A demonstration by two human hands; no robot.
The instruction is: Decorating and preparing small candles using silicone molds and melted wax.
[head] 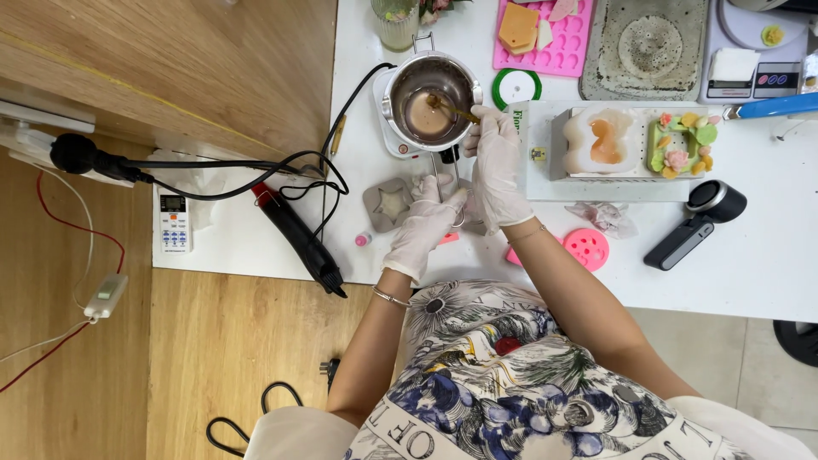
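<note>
Both my hands wear white gloves. My right hand [497, 162] holds a thin stick [452, 108] whose tip rests in the brownish liquid of a small metal pot [431, 92]. The pot sits on a small white electric heater [394, 140]. My left hand [423, 226] grips the pot's wire handle [445, 175] near the table's front. A grey mould with a star-shaped hollow [392, 204] lies just left of my left hand.
On the white table [767, 264] lie a pink silicone mould [558, 43], a green tape roll [516, 85], a white stand with a pale moulded block [601, 140] and a decorated green piece [682, 145], a round pink mould [586, 248], a black hand-held device [694, 223], a heat gun [298, 238] and a remote [174, 223].
</note>
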